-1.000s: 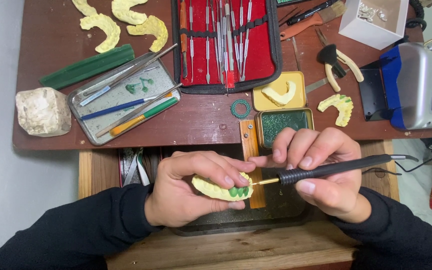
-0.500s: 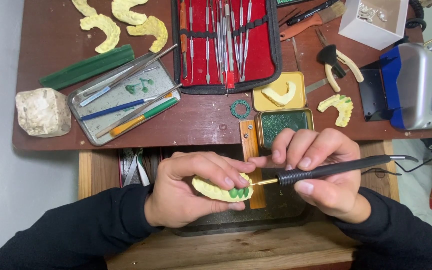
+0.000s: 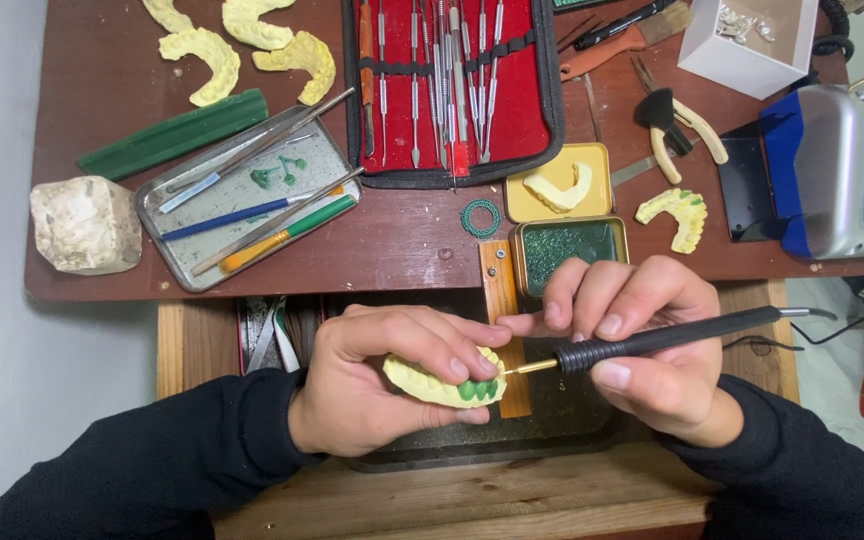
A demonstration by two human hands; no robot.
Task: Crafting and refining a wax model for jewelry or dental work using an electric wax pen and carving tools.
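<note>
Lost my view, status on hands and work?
Left hand grips yellow dental cast. Right hand holds black wax pen, tip at green wax teeth. Nothing between.

Both forearms, in dark sleeves, come in from the lower corners and meet at the middle. The left hand is curled palm-down, fingers and thumb closed in a firm grip. The right hand pinches with thumb and fingers bent, its little finger stretched across to touch the left hand's fingertips.

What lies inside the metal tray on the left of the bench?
The metal tray holds several long hand tools and small green wax pieces. Anything under the crossed tools is hidden.
</note>
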